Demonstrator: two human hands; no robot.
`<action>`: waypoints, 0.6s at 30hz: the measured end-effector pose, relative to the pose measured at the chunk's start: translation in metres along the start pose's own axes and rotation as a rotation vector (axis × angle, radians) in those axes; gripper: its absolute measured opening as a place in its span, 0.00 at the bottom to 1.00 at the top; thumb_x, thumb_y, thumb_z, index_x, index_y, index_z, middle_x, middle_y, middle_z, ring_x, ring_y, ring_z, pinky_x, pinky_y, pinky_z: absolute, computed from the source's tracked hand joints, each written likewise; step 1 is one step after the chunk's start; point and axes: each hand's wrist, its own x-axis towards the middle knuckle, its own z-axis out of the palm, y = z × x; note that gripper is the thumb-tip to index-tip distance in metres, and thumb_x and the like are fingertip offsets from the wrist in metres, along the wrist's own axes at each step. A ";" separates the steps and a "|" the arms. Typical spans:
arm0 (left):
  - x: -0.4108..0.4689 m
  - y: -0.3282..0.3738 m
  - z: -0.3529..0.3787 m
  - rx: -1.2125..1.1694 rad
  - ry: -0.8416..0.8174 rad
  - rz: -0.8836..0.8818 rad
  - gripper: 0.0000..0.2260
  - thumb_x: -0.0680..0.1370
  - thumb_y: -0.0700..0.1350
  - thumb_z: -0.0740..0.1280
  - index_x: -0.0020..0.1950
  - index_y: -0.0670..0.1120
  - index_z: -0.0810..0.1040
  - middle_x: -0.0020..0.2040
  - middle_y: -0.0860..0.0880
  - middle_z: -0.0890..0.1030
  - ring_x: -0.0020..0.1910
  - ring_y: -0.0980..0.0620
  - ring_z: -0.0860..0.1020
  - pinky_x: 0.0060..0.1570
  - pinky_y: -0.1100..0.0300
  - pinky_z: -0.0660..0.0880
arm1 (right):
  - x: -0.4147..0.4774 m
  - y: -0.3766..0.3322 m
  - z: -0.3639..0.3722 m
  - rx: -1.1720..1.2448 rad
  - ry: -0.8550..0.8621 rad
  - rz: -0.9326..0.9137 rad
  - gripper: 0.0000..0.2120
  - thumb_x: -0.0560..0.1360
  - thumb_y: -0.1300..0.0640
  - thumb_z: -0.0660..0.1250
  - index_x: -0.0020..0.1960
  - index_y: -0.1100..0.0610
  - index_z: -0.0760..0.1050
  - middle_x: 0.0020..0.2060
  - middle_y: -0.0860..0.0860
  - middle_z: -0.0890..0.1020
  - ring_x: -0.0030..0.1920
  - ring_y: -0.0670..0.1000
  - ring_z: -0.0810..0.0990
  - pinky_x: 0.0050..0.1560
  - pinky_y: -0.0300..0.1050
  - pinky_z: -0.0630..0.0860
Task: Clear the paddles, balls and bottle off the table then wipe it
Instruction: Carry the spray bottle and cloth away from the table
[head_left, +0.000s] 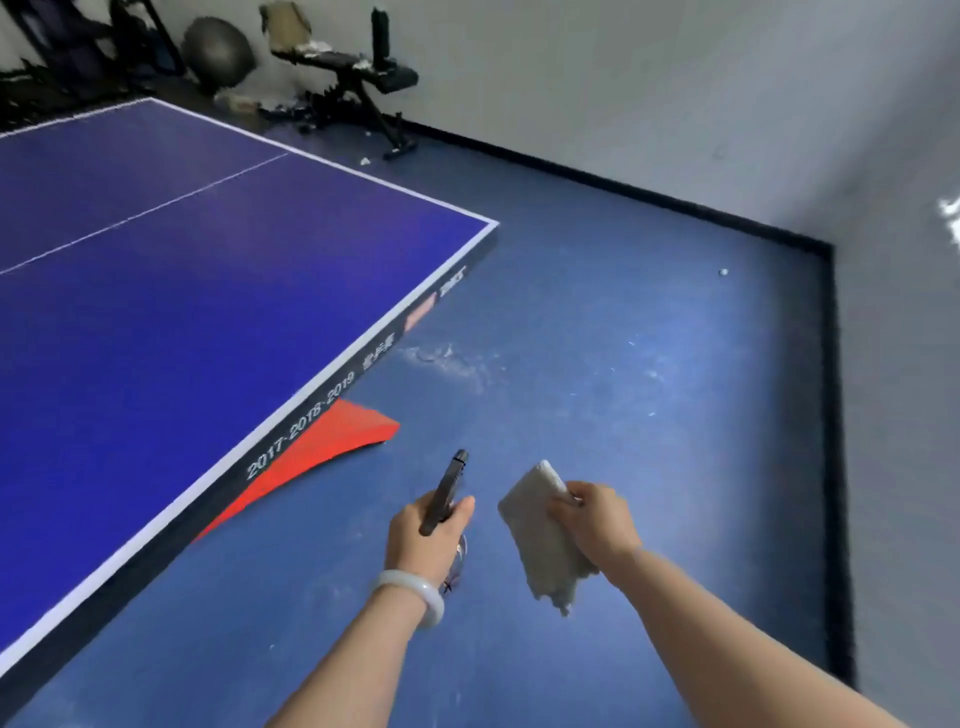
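The blue table-tennis table (171, 312) fills the left of the head view, its corner pointing toward the far wall. I see no paddles, balls or bottle on the visible part of its top. My left hand (423, 540) grips a dark phone (447, 488) edge-on, beside the table's near edge and above the floor. My right hand (597, 525) holds a pale grey cloth (540, 540) that hangs down, to the right of the phone. One small white ball (723, 272) lies on the floor near the far right wall.
A red table leg (332, 441) shows under the near edge. A black workout bench (358, 73) and a grey exercise ball (218, 52) stand at the back wall. White walls with black skirting close the blue floor (623, 364) at right.
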 end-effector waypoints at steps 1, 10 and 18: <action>-0.002 0.008 0.024 0.006 -0.045 0.010 0.14 0.74 0.49 0.73 0.35 0.40 0.77 0.35 0.42 0.82 0.28 0.53 0.73 0.31 0.66 0.70 | 0.001 0.014 -0.019 -0.003 0.033 0.018 0.06 0.73 0.55 0.68 0.43 0.57 0.81 0.35 0.51 0.81 0.34 0.48 0.75 0.33 0.40 0.70; 0.013 0.077 0.185 0.257 -0.398 0.199 0.13 0.75 0.52 0.72 0.38 0.43 0.80 0.29 0.52 0.77 0.32 0.50 0.75 0.36 0.60 0.72 | 0.020 0.108 -0.132 0.155 0.331 0.233 0.06 0.75 0.56 0.66 0.44 0.55 0.80 0.39 0.53 0.83 0.38 0.52 0.79 0.37 0.44 0.73; 0.069 0.136 0.315 0.406 -0.694 0.364 0.13 0.75 0.53 0.70 0.37 0.45 0.78 0.36 0.47 0.81 0.37 0.48 0.78 0.37 0.60 0.71 | 0.077 0.154 -0.225 0.328 0.577 0.463 0.08 0.74 0.56 0.66 0.38 0.59 0.76 0.32 0.49 0.78 0.33 0.49 0.73 0.34 0.43 0.68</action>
